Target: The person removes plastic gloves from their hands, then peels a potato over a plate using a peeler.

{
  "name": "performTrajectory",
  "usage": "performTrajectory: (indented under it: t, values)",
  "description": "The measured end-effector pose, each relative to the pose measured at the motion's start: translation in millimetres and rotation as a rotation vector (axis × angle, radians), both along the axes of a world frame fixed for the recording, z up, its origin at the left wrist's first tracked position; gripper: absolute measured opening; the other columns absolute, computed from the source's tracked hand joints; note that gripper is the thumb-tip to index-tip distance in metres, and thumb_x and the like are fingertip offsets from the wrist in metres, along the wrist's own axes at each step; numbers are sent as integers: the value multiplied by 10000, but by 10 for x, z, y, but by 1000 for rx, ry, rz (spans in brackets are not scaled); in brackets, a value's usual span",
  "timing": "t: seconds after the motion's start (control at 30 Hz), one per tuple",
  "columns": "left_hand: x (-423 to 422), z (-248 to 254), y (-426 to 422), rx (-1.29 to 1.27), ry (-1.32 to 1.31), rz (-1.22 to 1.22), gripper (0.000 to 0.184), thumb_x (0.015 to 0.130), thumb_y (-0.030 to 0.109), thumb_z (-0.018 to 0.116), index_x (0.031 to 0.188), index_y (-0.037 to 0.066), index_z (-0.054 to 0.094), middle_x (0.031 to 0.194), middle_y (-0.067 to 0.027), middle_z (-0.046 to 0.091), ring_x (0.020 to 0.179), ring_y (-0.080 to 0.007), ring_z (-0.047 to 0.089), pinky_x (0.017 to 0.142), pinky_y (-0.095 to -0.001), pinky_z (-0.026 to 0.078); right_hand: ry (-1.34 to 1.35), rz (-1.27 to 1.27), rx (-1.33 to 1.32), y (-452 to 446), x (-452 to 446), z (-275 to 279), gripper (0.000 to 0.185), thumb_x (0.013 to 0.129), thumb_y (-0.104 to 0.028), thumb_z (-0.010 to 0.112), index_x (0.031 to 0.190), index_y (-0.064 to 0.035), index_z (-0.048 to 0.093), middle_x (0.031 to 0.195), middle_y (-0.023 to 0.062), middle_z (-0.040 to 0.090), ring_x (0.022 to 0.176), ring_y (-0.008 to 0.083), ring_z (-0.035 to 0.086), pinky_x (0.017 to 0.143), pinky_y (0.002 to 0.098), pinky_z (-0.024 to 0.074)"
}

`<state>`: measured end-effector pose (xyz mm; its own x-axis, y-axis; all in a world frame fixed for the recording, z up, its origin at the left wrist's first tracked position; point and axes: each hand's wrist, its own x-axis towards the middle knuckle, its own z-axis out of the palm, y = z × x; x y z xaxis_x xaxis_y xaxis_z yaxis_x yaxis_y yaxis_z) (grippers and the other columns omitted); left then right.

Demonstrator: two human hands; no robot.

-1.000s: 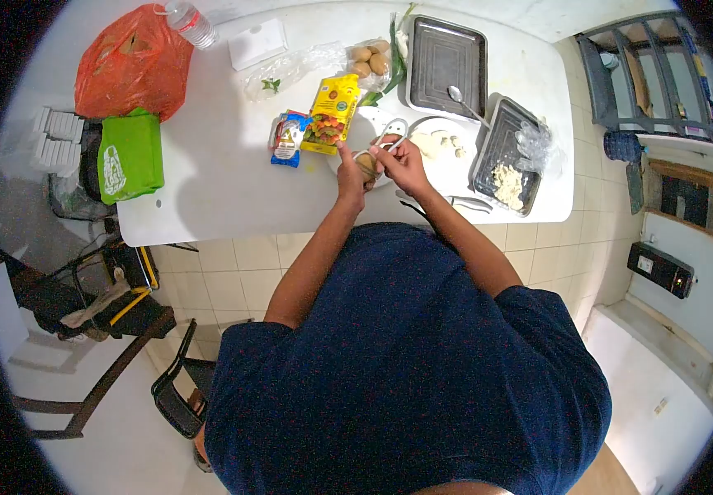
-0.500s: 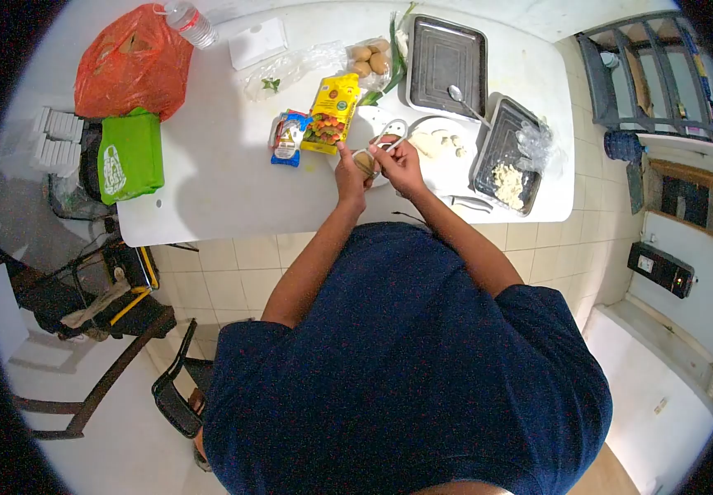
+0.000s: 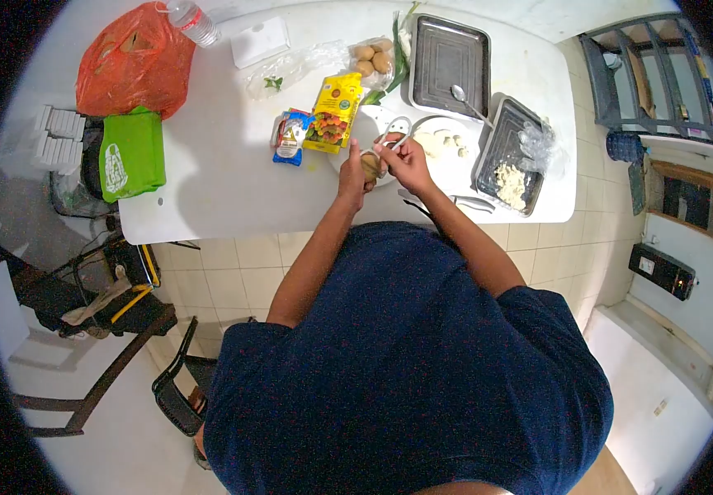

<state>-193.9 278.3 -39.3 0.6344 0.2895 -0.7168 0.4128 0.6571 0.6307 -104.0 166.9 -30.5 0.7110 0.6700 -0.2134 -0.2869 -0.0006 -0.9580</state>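
Note:
My left hand [image 3: 351, 182] is closed around a brown potato [image 3: 370, 167] near the front of the table. My right hand [image 3: 408, 168] grips a peeler with a pale looped handle [image 3: 388, 128], its working end close against the potato. Part of the peeler is hidden by my fingers. Beneath the hands lies a white plate [image 3: 362, 132], mostly covered. To the right, a white board [image 3: 431, 177] carries pale peeled pieces [image 3: 447, 142]. A knife [image 3: 474, 203] rests by the table edge, right of my right forearm.
A yellow packet [image 3: 336, 107] and a blue packet [image 3: 291, 139] lie left of the hands. Bagged potatoes [image 3: 373, 59], leek-like greens [image 3: 398, 66] and a dark tray [image 3: 450, 66] stand behind. Another tray [image 3: 488, 169] holds chopped pieces. Orange [image 3: 138, 62] and green [image 3: 132, 155] bags sit far left.
The potato has turned slightly in my left hand, showing more of its face. My right hand and the peeler have shifted a little to the right. The surrounding things stay put.

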Motion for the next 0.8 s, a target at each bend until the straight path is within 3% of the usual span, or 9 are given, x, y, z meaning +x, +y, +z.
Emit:
performTrajectory:
  t: [0.1,0.4,0.5,0.67,0.8]
  values:
    - [-39,-63,9,-79,-50,-16,699,966,700,281,748,115,595,604,-6,565,406,-100,429,359,-251,280,-21,-18,72,29,-35,6,202,909,-107,700,1022,-11,563,699,22,613,553,64,556,490,217,427]
    - [9,-49,-153,15,-12,266,637,933,734,355,785,148,555,626,5,546,461,-98,471,381,-251,321,-43,-121,84,97,-108,-143,206,913,-108,695,1029,-14,554,714,8,604,572,68,559,508,216,439]
    - [35,-95,-140,-21,-10,282,592,965,680,351,817,138,536,611,-9,542,423,-115,458,360,-266,298,-112,-68,44,80,-79,-87,214,912,-117,698,1031,-13,554,718,8,606,578,67,561,516,215,445]
    - [9,-8,-37,-37,65,98,573,976,652,366,828,128,541,622,-20,542,424,-111,457,362,-255,293,-158,-1,-33,-26,-1,-32,228,915,-140,704,1036,-14,556,717,6,605,603,59,570,531,213,452]
    - [-35,-12,-43,-26,8,93,575,983,646,357,839,122,543,644,-18,553,431,-108,460,361,-251,291,-94,-24,44,-9,-21,5,212,922,-141,696,1030,-22,558,714,4,605,604,57,567,521,213,438]
